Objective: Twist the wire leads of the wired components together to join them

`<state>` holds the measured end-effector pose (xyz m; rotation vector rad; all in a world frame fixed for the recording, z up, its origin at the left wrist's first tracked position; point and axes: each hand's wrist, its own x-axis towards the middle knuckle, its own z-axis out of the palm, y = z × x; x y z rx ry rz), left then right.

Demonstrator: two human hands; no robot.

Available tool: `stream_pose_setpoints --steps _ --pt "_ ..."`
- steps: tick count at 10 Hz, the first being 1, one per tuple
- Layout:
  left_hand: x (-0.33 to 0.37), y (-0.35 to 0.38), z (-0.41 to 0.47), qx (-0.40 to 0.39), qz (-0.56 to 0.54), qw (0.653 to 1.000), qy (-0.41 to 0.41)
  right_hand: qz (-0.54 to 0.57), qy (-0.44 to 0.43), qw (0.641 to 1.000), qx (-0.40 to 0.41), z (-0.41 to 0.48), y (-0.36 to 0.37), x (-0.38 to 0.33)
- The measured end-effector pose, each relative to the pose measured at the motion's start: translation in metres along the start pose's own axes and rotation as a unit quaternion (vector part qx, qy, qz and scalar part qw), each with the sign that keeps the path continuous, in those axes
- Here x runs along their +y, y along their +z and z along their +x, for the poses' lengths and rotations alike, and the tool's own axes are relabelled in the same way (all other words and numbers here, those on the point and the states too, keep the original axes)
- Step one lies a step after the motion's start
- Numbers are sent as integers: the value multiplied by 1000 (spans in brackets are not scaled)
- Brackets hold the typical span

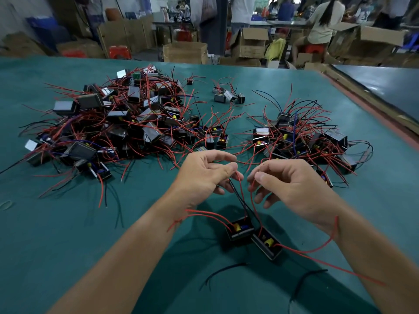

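Two small boxes sit side by side on the green mat-covered counter point(68, 223), close in front of the person and below the gap between the hands. The left black plastic box component point(240, 232) lies a little farther out. The right black plastic box component point(268, 245) lies a little nearer the body, and the two touch or nearly touch. Their leads rise up and away from the person, so the long axis runs from the boxes ahead to the fingertips, not across.

The left hand point(201, 175) pinches a thin red wire lead point(240, 189) and a thin black wire lead point(237, 196) together between thumb and forefinger, near their free ends. The right hand point(294, 184) pinches a second thin red wire lead point(253, 200) the same way, its other fingers loosely curled. The two pinches face each other at about the same height, just apart. No twist shows between them.

The coming move seems to turn on that small gap: the bare ends need to be laid alongside each other, pointing the same way, before rolling. Neither hand is clearly nearer, since each holds its own side, though the boxes sit slightly towards the right hand. A loose red lead crosses each wrist and may snag. The large tangled heap of wired boxes point(113, 123) and the smaller heap point(306, 137) lie well beyond the hands.
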<state>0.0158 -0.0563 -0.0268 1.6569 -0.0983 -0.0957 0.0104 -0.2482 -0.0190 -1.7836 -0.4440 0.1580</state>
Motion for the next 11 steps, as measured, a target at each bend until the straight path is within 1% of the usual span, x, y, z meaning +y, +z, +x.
stream_pose_setpoints --steps 2,3,4,5,6,7,8,9,10,11 --pt "0 0 0 -15 -29 999 -10 -24 -50 998 32 3 -1 7" --pt "-1 0 0 -24 -34 999 -5 -64 -88 992 62 3 -2 10" --pt "-1 1 0 -33 -44 998 -6 -100 -125 984 73 2 -1 10" --pt "0 2 -1 -49 -54 997 -6 -136 -144 977 75 2 0 10" --pt "1 3 -1 -47 -71 996 -14 -158 -143 974 74 1 -2 11" --pt "0 4 -2 -49 -70 996 -24 -162 -150 972 81 1 0 11" --pt "0 4 -2 -75 -65 995 -28 -151 -149 974 77 1 -1 12" --pt "0 5 -2 -80 -70 993 -45 -152 -135 975 85 2 -2 9" --pt "1 4 -1 -77 -75 992 -58 -85 -122 979 143 6 -13 -1" --pt "5 4 -5 -72 -82 992 -67 -3 -162 970 180 -3 -44 -27"
